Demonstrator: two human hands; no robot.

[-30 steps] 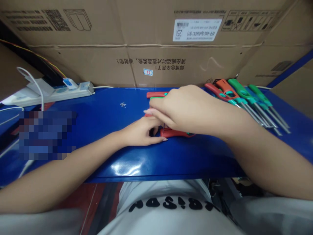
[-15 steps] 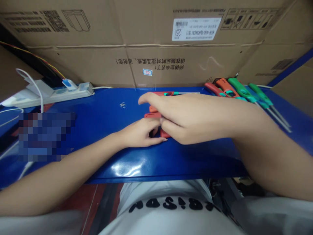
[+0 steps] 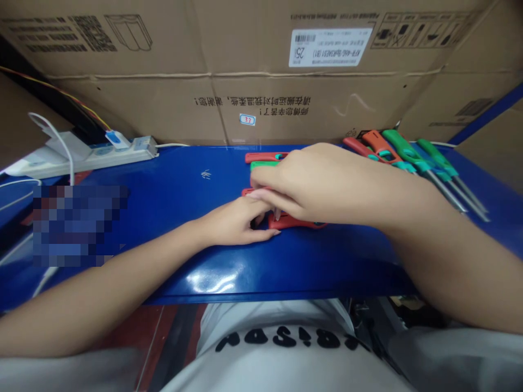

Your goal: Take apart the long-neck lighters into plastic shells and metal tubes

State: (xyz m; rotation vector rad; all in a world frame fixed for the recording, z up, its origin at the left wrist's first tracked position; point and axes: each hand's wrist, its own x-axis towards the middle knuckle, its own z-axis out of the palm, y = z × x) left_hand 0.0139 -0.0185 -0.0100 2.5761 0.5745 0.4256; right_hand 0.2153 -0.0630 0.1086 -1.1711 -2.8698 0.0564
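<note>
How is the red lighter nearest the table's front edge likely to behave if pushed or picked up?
The red lighter is probably stiff, since it looks like smooth moulded plastic. Pushed, it would likely slide easily, as the blue tabletop looks glossy. Its balance when lifted is harder to judge, because the right hand hides part of it.

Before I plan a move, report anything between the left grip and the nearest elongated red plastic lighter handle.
Nothing visible: the left grip has its thumb at one end of the elongated red plastic lighter handle. The right grip overlaps the left fingers, hiding any contact there.
</note>
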